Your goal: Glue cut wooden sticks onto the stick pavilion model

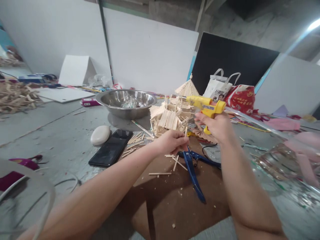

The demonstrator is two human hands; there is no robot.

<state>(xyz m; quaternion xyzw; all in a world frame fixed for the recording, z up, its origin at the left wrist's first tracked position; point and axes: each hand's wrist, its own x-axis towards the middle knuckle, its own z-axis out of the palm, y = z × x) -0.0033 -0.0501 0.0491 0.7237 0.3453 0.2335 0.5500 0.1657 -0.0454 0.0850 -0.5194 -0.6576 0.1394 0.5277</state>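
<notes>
**Gripping a yellow plastic glue gun [206,104], pinching a thin pale wooden stick [186,131]**

Holds the gun in the closed right hand [218,126], fingers curled round the handle and nozzle aimed left, overlapping the right side of a many-roofed model of pale wooden sticks [170,120]. Cannot tell contact between nozzle and model. Pinches the stick roughly upright between the fingertips of the left hand [172,141], just in front of the same model and over its lower edge. Faces the model just beyond both hands, near the middle of the view, with a pointed roof rising at the back.

Has a pair of blue-handled pliers [192,173] directly below the left hand, spread apart on a flat brown board [180,213], with loose pale sticks [160,173] lying beside. Crosses part of the board with the left forearm.

Keeps to the left a black rectangular phone [107,151], near a smooth whitish oval object [100,135], and farther back a wide shiny steel bowl [130,114] containing clear plastic. Shows behind the gun a red printed bag [241,100] and a white bag with handles [217,88]. Has a transparent plastic container [277,160] to the right of the right forearm.
</notes>
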